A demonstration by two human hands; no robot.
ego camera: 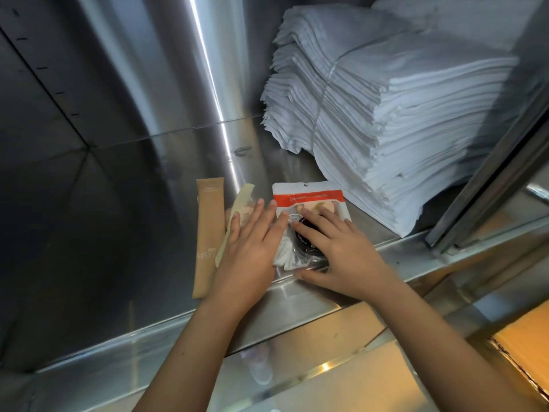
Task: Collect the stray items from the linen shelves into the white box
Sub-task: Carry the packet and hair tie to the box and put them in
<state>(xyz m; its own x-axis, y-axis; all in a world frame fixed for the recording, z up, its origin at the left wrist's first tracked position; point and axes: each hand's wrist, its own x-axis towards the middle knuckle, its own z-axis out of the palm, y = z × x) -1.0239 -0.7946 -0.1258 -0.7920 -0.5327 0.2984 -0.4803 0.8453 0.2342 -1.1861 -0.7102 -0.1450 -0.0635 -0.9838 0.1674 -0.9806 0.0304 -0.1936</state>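
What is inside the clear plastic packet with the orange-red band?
Through the clear plastic packet: a dark round item, something white, pale beige pieces. The left hand and right hand cover the rest.

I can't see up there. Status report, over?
Left hand flat across comb and packet; right hand flat on packet. Sachet lies left. Linens close right.

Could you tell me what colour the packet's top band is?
Orange-red band on the packet, clearest in the head view.
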